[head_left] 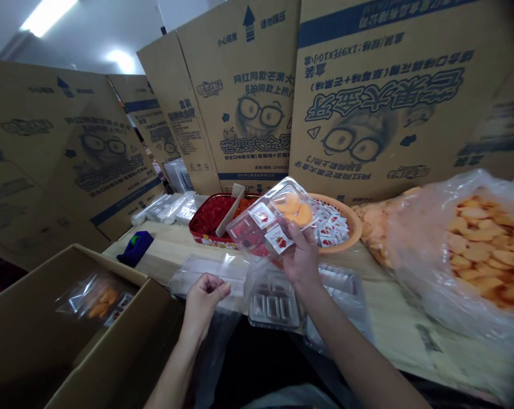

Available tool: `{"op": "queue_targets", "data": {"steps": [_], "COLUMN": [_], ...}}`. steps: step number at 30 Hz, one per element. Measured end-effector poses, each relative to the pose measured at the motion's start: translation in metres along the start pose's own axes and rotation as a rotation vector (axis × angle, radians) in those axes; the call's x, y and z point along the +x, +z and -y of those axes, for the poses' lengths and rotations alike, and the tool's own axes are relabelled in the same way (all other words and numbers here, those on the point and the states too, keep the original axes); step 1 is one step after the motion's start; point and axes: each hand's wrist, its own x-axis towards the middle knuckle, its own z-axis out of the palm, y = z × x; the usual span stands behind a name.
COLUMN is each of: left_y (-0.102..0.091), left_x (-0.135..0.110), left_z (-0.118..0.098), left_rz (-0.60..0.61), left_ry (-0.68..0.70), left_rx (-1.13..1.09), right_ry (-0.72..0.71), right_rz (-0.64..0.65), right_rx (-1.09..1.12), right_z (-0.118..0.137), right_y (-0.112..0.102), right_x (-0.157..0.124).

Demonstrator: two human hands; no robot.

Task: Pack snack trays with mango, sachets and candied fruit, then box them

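Note:
My right hand (301, 255) grips the lower right edge of a clear plastic tray (257, 196), tilted above the table. Orange candy pieces (297, 209) fill its large compartment. Small printed packets (278, 238) and red pieces (242, 228) sit in the smaller compartments. My left hand (208, 295) is closed in a pinch at the edge of a clear plastic bag (235, 278), lower and to the left of the tray. Below the held tray lies a stack of unfilled clear trays (274, 304), with more clear trays (346, 295) beside it.
Behind the tray are a red tin (212, 240) of red and orange pieces and an orange basket (354, 227) of packets. A large bag of orange candy (482, 244) stands right. Left are a blue tape dispenser (135, 248) and an open carton (112, 261). Cardboard panels (257, 74) rise behind.

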Motion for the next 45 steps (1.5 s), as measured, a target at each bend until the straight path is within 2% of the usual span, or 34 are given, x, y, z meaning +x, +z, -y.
{"op": "queue_targets", "data": {"steps": [4, 7, 11, 13, 18, 23, 32, 38, 45], "left_y": [0.002, 0.006, 0.007, 0.006, 0.003, 0.0, -0.01, -0.012, -0.011], "left_x": [-0.003, -0.007, -0.012, -0.013, -0.01, -0.008, -0.007, -0.007, -0.01], "left_z": [-0.004, -0.006, -0.005, -0.004, -0.004, -0.007, -0.005, -0.007, -0.01], "left_rz": [-0.054, -0.025, 0.111, 0.14, 0.055, -0.007, -0.081, -0.092, -0.035], "left_ry": [0.083, 0.082, -0.081, -0.164, -0.178, -0.166, -0.1, -0.152, -0.141], "left_rx": [0.141, 0.125, -0.091, -0.179, -0.235, -0.273, -0.29, -0.319, -0.285], "right_ry": [-0.041, -0.039, -0.039, -0.032, 0.083, 0.221, 0.217, 0.259, 0.298], "right_rz": [0.012, 0.053, 0.055, 0.039, 0.035, 0.11, 0.146, 0.131, 0.232], "right_rx": [0.0, -0.001, -0.019, -0.023, -0.016, -0.021, -0.079, -0.082, -0.134], "right_z": [-0.002, -0.008, -0.013, -0.014, -0.013, -0.012, -0.009, -0.007, -0.01], "right_y": [0.001, 0.004, 0.003, 0.0, -0.008, -0.013, -0.022, -0.022, -0.019], "right_x": [-0.001, -0.005, -0.008, -0.008, -0.008, -0.007, 0.0, 0.001, -0.003]}}
